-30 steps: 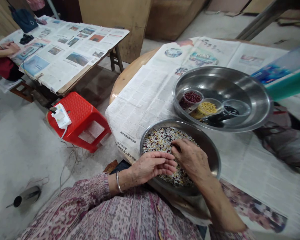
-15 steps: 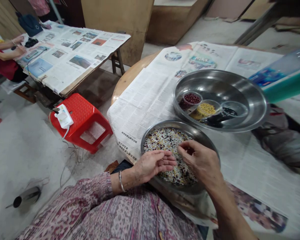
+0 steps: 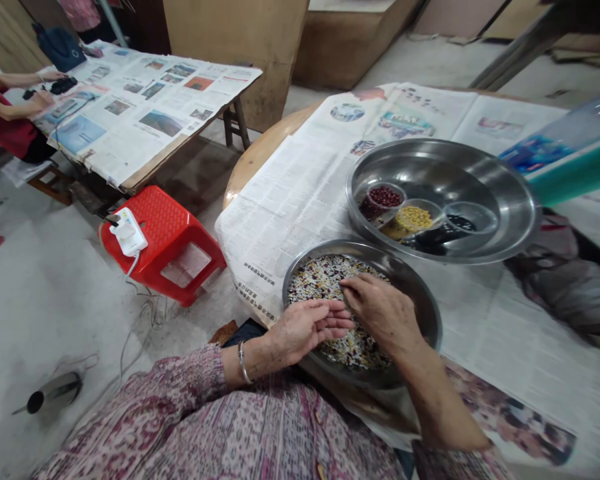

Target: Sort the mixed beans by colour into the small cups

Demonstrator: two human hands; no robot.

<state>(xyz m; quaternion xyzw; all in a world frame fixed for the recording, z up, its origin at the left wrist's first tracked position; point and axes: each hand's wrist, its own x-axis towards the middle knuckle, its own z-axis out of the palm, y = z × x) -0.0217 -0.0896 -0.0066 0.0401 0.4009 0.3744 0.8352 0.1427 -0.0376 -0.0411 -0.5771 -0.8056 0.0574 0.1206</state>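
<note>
A steel bowl (image 3: 420, 300) of mixed beans (image 3: 320, 280) sits at the near edge of a newspaper-covered round table (image 3: 260, 147). My left hand (image 3: 307, 327) rests over the bowl's near rim, palm up and cupped, fingers together; whether beans lie in it I cannot see. My right hand (image 3: 380, 310) is down in the beans, fingertips pinched at them. Behind stands a larger steel basin (image 3: 510, 193) holding three small clear cups: red beans (image 3: 384, 197), yellow beans (image 3: 415, 217) and black beans (image 3: 463, 221).
A red plastic stool (image 3: 167, 230) with a white power strip (image 3: 127, 233) stands left of the table. Cables and a steel flask (image 3: 53, 392) lie on the floor. Another person in red (image 3: 7, 117) works at a second papered table (image 3: 130, 113). A teal-lidded container (image 3: 575, 160) is at right.
My right hand lifted from the beans with pinched fingers half a second ago and has dropped back onto them, further left. My left hand stayed cupped at the rim.
</note>
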